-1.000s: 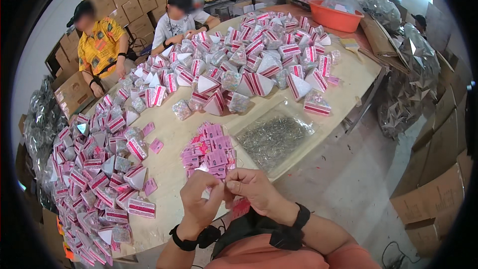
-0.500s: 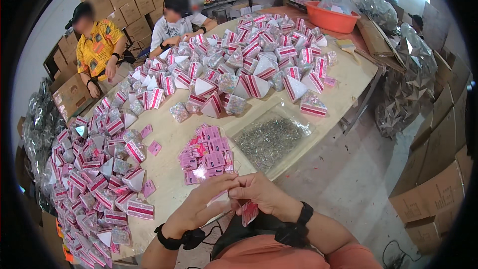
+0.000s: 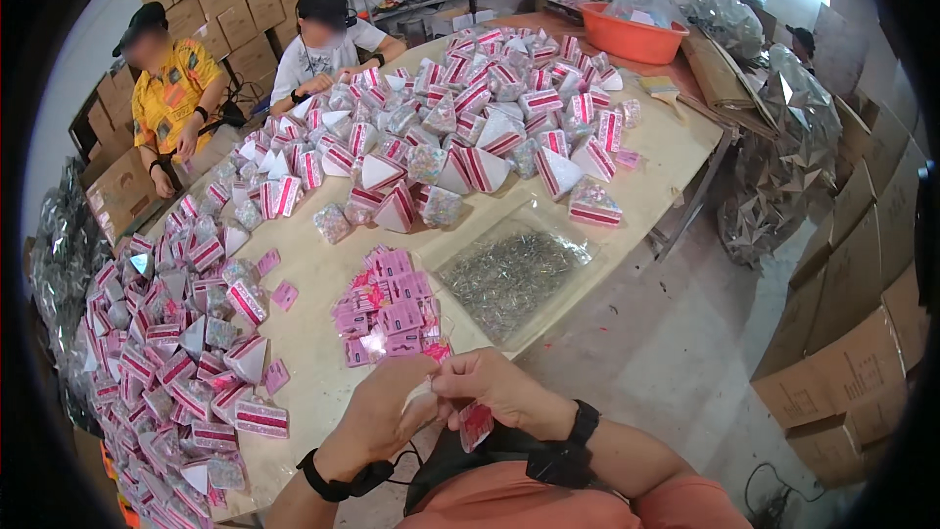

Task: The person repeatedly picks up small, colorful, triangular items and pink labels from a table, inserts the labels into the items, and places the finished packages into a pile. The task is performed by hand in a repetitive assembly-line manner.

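Observation:
Close to my body at the table's front edge, my left hand point(image 3: 387, 402) and my right hand point(image 3: 504, 390) meet. My left hand curls around a small white object point(image 3: 419, 394); its kind is mostly hidden by the fingers. My right thumb and forefinger pinch at the edge of that object. Below the right fingers hangs a pink card tag point(image 3: 476, 425), held by that hand. Just beyond lies a heap of pink card tags point(image 3: 397, 286). Right of it sits a clear plastic bag point(image 3: 573, 233) of small metal pins point(image 3: 509, 269).
Cake-slice-shaped ornaments point(image 3: 480, 168) cover the table's far part, with more point(image 3: 186, 372) along its left. Two people point(image 3: 176, 93) are at the far left side. An orange basin point(image 3: 632, 36) and a brush point(image 3: 661, 90) lie far right. Cardboard boxes point(image 3: 832, 377) stand at right.
The whole view has shifted slightly, so the table appears further left. My left hand has turned, its fingers curling more closely around the white object. The right hand keeps its pinch, the tag still hanging.

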### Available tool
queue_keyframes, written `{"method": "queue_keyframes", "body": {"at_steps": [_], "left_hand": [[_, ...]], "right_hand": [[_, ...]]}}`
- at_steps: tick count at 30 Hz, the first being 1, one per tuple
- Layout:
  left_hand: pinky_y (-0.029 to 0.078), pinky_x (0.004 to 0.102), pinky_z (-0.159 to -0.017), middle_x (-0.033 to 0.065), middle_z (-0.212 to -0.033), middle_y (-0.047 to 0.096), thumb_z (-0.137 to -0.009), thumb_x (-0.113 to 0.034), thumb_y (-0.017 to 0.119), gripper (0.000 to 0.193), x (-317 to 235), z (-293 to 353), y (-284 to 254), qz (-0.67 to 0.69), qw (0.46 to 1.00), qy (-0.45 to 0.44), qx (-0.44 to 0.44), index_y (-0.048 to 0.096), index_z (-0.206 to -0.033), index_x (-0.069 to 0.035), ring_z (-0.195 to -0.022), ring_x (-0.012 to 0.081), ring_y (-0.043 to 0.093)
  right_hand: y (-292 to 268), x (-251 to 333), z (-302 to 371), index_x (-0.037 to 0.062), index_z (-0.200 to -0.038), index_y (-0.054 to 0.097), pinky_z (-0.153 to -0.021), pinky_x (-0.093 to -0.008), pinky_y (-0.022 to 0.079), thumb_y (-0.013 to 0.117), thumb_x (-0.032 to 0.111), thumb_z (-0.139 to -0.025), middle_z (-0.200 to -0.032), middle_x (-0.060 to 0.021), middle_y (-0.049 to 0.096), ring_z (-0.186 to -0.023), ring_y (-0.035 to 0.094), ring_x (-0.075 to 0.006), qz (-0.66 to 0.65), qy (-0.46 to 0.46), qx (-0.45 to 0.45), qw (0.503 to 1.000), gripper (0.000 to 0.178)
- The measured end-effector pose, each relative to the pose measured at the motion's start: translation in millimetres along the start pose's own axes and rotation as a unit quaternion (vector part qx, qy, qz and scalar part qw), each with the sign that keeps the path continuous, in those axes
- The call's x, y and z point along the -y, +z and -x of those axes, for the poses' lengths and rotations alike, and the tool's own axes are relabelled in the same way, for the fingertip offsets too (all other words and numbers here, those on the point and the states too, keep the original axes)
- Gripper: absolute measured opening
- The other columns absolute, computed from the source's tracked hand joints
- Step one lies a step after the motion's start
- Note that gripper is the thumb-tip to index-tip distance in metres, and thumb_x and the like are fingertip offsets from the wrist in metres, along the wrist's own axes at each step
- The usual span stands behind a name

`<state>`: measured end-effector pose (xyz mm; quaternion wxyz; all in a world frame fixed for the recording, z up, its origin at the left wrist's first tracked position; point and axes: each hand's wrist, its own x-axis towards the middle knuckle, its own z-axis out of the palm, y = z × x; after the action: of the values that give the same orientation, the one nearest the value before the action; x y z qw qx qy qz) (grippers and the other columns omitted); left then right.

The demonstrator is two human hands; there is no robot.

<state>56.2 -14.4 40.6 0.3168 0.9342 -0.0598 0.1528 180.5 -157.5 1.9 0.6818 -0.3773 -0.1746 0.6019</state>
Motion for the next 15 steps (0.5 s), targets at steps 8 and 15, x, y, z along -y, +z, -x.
{"method": "queue_keyframes", "body": {"at_steps": [8, 15], "left_hand": [[0.047, 0.0370, -0.078, 0.0157, -0.093, 0.058, -0.083, -0.024, 0.061, 0.032, -9, 2, -10, 0.004, 0.998, -0.060, 0.030, 0.053, -0.104, -0.001, -0.086, 0.0298, 0.059], [0.048, 0.0373, -0.065, 0.0152, -0.081, 0.059, -0.083, -0.018, 0.062, 0.019, -6, 11, -10, 0.053, 0.988, -0.143, 0.015, 0.057, -0.093, -0.002, -0.074, 0.0317, 0.060]], "right_hand": [[2, -1, 1, 0.0005, -0.083, 0.061, -0.051, -0.0253, 0.053, 0.064, 0.017, -0.087, -0.070, -0.0063, 0.061, -0.058, 0.059, -0.0126, 0.038, -0.001, -0.019, 0.999, 0.017], [6, 2, 1, 0.0029, -0.078, 0.059, -0.051, -0.0231, 0.051, 0.064, 0.016, -0.086, -0.071, -0.0063, 0.062, -0.059, 0.061, -0.0129, 0.051, 0.029, 0.000, 0.998, 0.016]]}}
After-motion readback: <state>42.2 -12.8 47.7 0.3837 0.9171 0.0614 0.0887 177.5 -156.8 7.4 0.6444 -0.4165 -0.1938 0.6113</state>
